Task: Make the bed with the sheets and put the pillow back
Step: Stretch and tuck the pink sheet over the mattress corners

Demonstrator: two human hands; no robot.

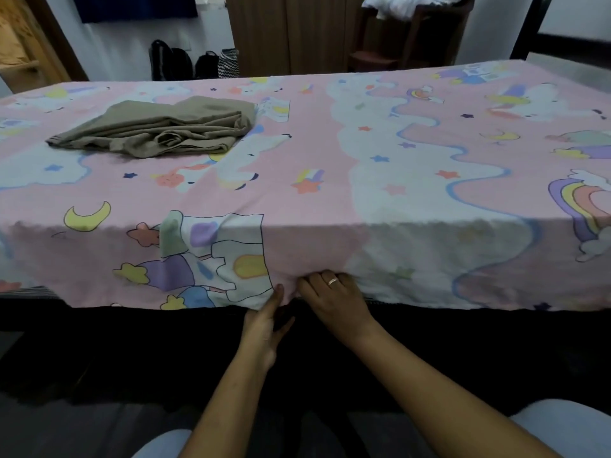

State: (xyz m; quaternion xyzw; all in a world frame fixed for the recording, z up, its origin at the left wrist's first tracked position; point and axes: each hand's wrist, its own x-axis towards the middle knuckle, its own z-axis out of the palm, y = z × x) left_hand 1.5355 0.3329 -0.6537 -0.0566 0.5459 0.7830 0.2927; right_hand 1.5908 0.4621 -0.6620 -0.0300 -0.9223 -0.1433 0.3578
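From my head camera, the patterned sheet [330,166] lies spread flat over the bed [29,290], its near edge draped down the side facing me. My right hand [334,297] curls closed around that hanging hem, knuckles up, while my left hand [264,328] is half open just beside it, thumb resting against the cloth and fingers loose below the hem. I judge this to be the tucking step: I should pull the hem taut downward, then push it under the mattress evenly, working outward from here. A folded tan cloth [158,130] sits on the sheet, well beyond the hem. No pillow shows on the bed.
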